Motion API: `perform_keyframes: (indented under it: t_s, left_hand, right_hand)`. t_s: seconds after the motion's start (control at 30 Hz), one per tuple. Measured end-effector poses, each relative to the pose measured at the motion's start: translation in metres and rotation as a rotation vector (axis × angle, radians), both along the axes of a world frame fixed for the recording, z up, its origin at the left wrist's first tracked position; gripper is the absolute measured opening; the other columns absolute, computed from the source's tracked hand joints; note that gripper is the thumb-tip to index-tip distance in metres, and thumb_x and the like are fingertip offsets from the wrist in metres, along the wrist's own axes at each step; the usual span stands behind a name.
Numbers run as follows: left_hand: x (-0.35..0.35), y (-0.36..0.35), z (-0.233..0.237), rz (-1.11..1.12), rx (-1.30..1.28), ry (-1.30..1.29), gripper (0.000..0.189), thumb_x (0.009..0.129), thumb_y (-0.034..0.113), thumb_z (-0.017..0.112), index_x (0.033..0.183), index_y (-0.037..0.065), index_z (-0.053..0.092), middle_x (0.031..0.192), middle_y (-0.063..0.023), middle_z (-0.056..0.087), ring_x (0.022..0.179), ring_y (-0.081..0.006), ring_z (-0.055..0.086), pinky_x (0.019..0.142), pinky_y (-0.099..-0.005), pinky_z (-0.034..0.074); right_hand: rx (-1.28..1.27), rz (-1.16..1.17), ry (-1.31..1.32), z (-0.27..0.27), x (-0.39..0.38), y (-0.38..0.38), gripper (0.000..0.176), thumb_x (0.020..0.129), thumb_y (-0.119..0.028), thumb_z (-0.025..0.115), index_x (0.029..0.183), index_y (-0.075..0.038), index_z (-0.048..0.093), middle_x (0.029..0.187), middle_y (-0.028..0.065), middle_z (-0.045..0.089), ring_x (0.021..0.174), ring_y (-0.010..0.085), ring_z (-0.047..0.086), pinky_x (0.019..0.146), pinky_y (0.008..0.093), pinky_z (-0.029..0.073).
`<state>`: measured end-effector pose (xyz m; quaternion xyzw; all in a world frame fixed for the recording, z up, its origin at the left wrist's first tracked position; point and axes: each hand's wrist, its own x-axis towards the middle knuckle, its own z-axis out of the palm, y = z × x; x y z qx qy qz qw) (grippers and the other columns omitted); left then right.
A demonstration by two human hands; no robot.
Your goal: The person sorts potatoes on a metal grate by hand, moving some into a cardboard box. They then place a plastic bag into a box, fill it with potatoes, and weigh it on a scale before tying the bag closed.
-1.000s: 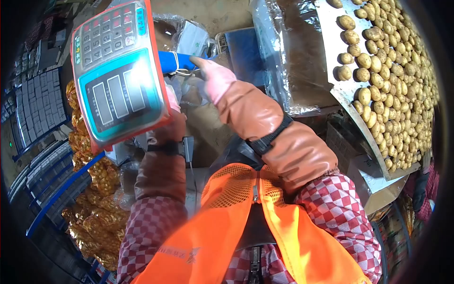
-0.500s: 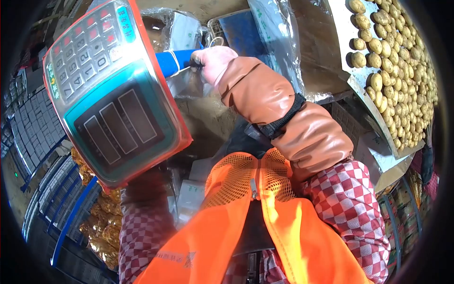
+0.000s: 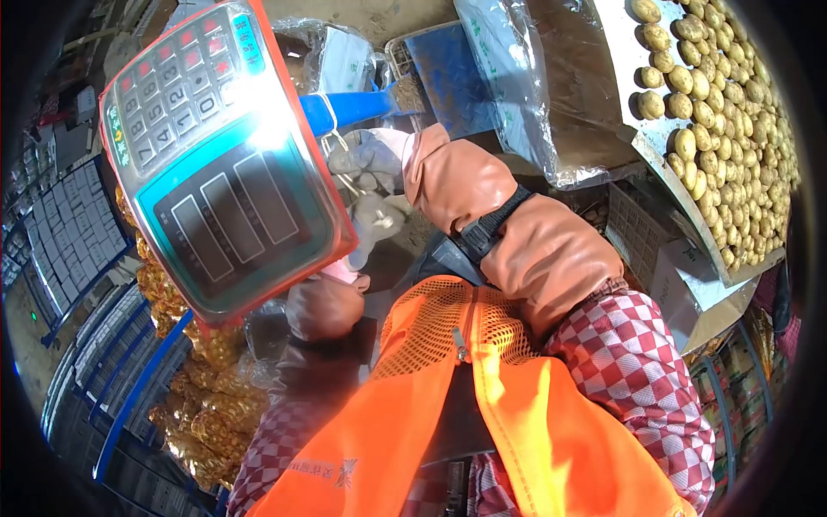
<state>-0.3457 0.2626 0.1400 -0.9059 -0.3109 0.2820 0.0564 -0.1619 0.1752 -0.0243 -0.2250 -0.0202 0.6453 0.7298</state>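
A pale string [image 3: 332, 112] is looped around the blue post [image 3: 362, 105] behind the weighing scale's display. From the post it runs down to my hands. My right hand [image 3: 369, 162], in a grey glove, is closed on the string just below the post. Below it, my left hand [image 3: 376, 222], also gloved, has its fingers drawn together at the string's lower part; the scale partly hides that hand. The display head [image 3: 224, 164], with keypad and dark screen under clear wrap and a red rim, stands left of both hands.
Many potatoes [image 3: 732, 129] lie on a raised board at the right. A blue panel [image 3: 452, 73] and plastic-wrapped packages [image 3: 340, 60] are at the back. Orange-brown bagged goods [image 3: 207, 414] and a blue rail [image 3: 142, 388] are at lower left. A cardboard box [image 3: 689, 293] stands below the potatoes.
My right hand has moved down from the blue post. My left hand has come up from behind the display to meet it at the string. The display appears slightly further right.
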Motion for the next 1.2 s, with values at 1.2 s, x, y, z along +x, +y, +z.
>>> perform_keyframes:
  t_s: [1.2]
  left_hand:
    - [0.025, 0.003, 0.023, -0.204, -0.187, -0.507, 0.018, 0.074, 0.019, 0.076, 0.090, 0.014, 0.071, 0.082, -0.0062, 0.070, 0.078, -0.0295, 0.069, 0.068, -0.0418, 0.054]
  right_hand:
    - [-0.436, -0.082, -0.685, -0.010, 0.002, -0.006, 0.024, 0.086, -0.021, 0.075, 0.108, -0.012, 0.074, 0.081, 0.0025, 0.071, 0.065, 0.0112, 0.061, 0.060, 0.0285, 0.050]
